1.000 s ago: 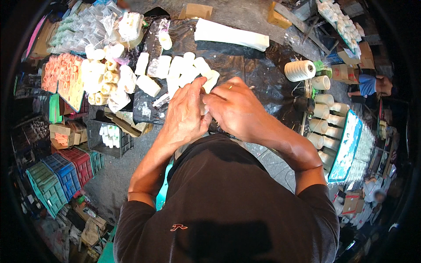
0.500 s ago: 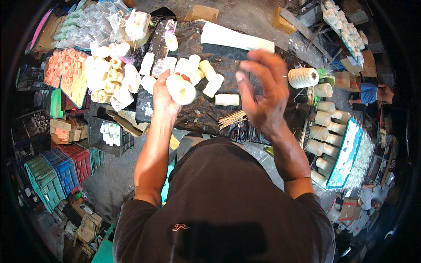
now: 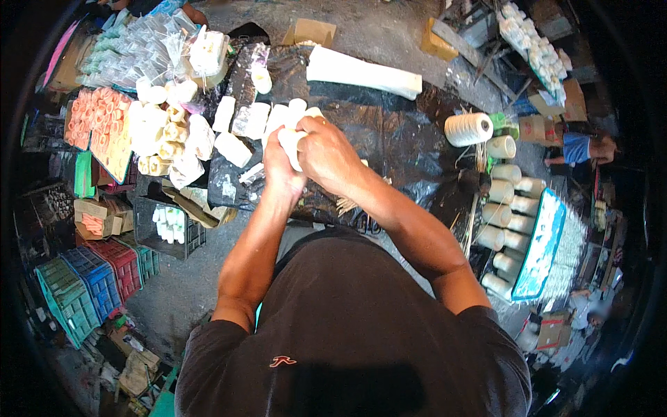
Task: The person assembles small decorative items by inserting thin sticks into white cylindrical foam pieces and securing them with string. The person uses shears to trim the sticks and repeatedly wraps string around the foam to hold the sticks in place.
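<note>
A short, white, waxy cylinder is held over the dark-covered table. My left hand wraps round it from the left. My right hand is closed at its upper right side, fingers bent; the fingertips are partly hidden, and whether they pinch anything besides the cylinder I cannot tell. Just beyond and left of my hands lie several similar pale cylinders, among them a tilted white one. Thin sticks show below my right wrist.
A cone of cream thread stands at the table's right end, near large pale cylinders and a blue-rimmed tray. A long white piece lies at the far edge. Bagged white pieces and plastic crates are at left.
My right hand has swung left from open air above the table onto the cylinder in my left hand, its fingers closing there. The view has shifted slightly.
</note>
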Demonstrator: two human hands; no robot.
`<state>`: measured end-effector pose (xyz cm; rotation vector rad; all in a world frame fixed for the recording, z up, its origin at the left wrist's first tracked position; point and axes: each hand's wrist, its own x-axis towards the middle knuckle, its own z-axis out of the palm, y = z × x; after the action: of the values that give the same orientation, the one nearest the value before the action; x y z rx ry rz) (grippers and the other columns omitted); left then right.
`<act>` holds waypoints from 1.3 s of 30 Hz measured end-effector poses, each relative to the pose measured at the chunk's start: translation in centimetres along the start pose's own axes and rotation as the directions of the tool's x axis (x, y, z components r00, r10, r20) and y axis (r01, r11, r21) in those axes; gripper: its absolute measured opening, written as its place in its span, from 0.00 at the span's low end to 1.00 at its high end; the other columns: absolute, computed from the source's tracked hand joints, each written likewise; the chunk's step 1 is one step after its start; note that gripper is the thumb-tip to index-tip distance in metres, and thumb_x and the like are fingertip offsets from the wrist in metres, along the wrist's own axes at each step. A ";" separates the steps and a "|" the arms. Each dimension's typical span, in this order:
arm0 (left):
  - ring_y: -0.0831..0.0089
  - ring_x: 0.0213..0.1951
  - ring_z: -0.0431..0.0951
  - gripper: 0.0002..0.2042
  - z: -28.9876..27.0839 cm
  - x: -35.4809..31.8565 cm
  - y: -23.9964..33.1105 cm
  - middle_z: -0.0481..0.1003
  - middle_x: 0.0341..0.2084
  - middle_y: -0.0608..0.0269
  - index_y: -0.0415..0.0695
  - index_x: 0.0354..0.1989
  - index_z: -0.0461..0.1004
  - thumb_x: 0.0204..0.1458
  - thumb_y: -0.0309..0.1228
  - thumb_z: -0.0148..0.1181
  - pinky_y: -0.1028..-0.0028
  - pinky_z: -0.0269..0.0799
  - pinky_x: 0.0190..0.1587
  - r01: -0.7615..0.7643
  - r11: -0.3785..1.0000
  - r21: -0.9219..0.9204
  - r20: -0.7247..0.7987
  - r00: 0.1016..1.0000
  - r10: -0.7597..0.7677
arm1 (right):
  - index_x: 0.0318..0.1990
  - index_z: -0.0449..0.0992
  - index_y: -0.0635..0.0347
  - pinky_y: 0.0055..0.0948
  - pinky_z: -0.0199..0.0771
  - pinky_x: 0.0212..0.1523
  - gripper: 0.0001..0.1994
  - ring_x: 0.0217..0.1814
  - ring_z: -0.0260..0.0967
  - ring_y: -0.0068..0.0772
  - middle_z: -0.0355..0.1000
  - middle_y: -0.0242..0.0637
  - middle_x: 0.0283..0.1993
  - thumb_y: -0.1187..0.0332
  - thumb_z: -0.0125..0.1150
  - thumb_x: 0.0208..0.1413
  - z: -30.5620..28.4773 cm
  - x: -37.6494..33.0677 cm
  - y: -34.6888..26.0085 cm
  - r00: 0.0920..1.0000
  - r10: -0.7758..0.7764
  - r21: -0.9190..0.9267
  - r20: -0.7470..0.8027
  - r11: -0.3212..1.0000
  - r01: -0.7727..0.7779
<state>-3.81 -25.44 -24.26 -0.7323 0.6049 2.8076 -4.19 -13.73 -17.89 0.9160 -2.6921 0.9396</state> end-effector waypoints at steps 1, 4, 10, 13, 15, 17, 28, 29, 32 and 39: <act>0.62 0.41 0.80 0.17 0.4 -0.4 -0.7 0.79 0.38 0.57 0.42 0.47 0.72 0.66 0.38 0.37 0.63 0.75 0.49 -0.001 0.999 0.036 -0.062 0.998 0.003 | 0.22 0.80 0.67 0.41 0.75 0.44 0.05 0.42 0.74 0.49 0.74 0.50 0.38 0.75 0.60 0.43 0.5 -0.1 0.6 1.000 0.010 -0.029 0.029 1.000 -0.009; 0.64 0.50 0.77 0.20 -1.4 0.1 -2.1 0.76 0.48 0.57 0.41 0.57 0.68 0.67 0.39 0.36 0.63 0.72 0.55 -0.026 0.999 -0.033 -0.071 0.997 0.023 | 0.25 0.79 0.68 0.43 0.76 0.39 0.05 0.37 0.74 0.50 0.73 0.49 0.34 0.74 0.61 0.41 2.0 -1.4 1.9 0.997 -0.004 -0.103 0.076 0.995 0.012; 0.64 0.55 0.75 0.21 -2.4 -0.5 -3.1 0.73 0.54 0.58 0.40 0.62 0.64 0.68 0.39 0.39 0.61 0.70 0.58 -0.094 0.995 0.023 -0.144 0.985 0.096 | 0.26 0.81 0.70 0.42 0.77 0.42 0.05 0.39 0.76 0.51 0.75 0.51 0.36 0.78 0.60 0.42 2.5 -3.2 3.1 0.984 0.137 0.027 0.115 0.990 -0.141; 0.62 0.56 0.74 0.21 -3.2 0.0 -4.0 0.74 0.54 0.56 0.38 0.61 0.66 0.68 0.40 0.39 0.61 0.68 0.60 -0.081 0.995 0.053 -0.161 0.983 0.089 | 0.26 0.81 0.71 0.42 0.77 0.41 0.05 0.38 0.76 0.51 0.75 0.51 0.37 0.79 0.60 0.42 3.6 -3.3 4.0 0.980 0.180 0.092 0.081 0.978 -0.188; 0.63 0.52 0.76 0.20 -3.3 0.2 -3.9 0.75 0.51 0.58 0.40 0.59 0.66 0.69 0.39 0.38 0.61 0.70 0.57 -0.074 0.996 0.041 -0.220 0.972 0.081 | 0.27 0.81 0.71 0.43 0.77 0.41 0.05 0.38 0.76 0.52 0.75 0.51 0.37 0.79 0.60 0.43 3.9 -3.3 4.0 0.960 0.256 0.092 0.116 0.959 -0.267; 0.63 0.51 0.76 0.19 -4.0 0.5 -4.3 0.75 0.50 0.58 0.40 0.59 0.66 0.69 0.39 0.38 0.61 0.71 0.56 -0.070 0.997 0.044 -0.232 0.970 0.079 | 0.28 0.81 0.72 0.44 0.77 0.43 0.06 0.38 0.76 0.53 0.75 0.52 0.38 0.79 0.60 0.43 4.0 -3.5 3.7 0.945 0.285 0.082 0.163 0.950 -0.301; 0.66 0.50 0.77 0.20 -4.1 -0.2 -4.0 0.75 0.47 0.59 0.40 0.59 0.65 0.71 0.42 0.36 0.62 0.72 0.54 -0.056 0.994 0.095 -0.283 0.956 0.081 | 0.35 0.82 0.68 0.42 0.75 0.47 0.10 0.42 0.76 0.53 0.76 0.50 0.41 0.80 0.60 0.42 4.1 -5.5 5.9 0.947 0.219 0.233 0.233 0.933 -0.273; 0.66 0.50 0.77 0.20 -3.9 -0.2 -4.1 0.75 0.47 0.60 0.41 0.58 0.65 0.71 0.42 0.35 0.62 0.72 0.55 -0.057 0.990 0.130 -0.304 0.948 0.094 | 0.35 0.82 0.68 0.43 0.75 0.47 0.10 0.42 0.75 0.53 0.76 0.49 0.40 0.80 0.60 0.42 4.7 -5.7 5.9 0.961 0.199 0.223 0.190 0.945 -0.240; 0.67 0.48 0.77 0.20 -4.6 -0.1 -3.5 0.75 0.45 0.61 0.41 0.57 0.67 0.71 0.43 0.35 0.63 0.71 0.54 -0.046 0.981 0.190 -0.187 0.979 0.082 | 0.35 0.82 0.67 0.44 0.73 0.48 0.10 0.44 0.73 0.52 0.75 0.46 0.37 0.80 0.60 0.43 5.4 -6.0 5.5 0.976 0.183 0.276 0.115 0.938 -0.209; 0.69 0.47 0.77 0.20 -6.1 0.8 -2.6 0.76 0.43 0.62 0.41 0.56 0.68 0.71 0.42 0.36 0.65 0.72 0.52 0.048 0.987 0.154 0.003 0.999 -0.049 | 0.37 0.82 0.62 0.39 0.73 0.41 0.08 0.39 0.74 0.45 0.74 0.41 0.36 0.78 0.64 0.47 5.6 -4.6 4.7 0.997 0.047 0.274 -0.057 0.961 -0.030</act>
<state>-1.16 -25.63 -30.41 -0.6978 0.7812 2.6813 -2.95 -11.87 -26.26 0.8659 -2.5777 1.3512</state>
